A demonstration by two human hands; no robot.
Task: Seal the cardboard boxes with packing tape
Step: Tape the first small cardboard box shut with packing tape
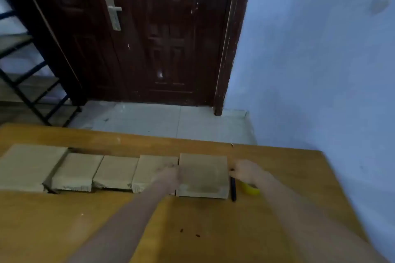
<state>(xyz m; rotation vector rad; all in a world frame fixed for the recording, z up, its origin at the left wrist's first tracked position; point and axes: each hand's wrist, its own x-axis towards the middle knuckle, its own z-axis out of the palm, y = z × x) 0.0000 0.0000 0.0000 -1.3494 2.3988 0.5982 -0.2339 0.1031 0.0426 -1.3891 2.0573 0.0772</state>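
Five flat brown cardboard boxes [136,172] are being kept in a row along the wooden bench's [277,162] far edge. The rightmost cardboard box [203,174] is being flanked by the left hand [168,174] and right hand [245,170], seemingly for steadying; finger state cannot be told through blur. A yellow tape roll [251,189] and dark pen-like tool [233,188] are lying just beside it, ready for sealing.

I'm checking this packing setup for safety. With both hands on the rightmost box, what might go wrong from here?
1. The dark pen-like tool lies tight against the rightmost box; shifting the box may roll it away.
2. The yellow tape roll sits under the right hand, easily knocked.
3. The left hand may nudge the neighbouring box.
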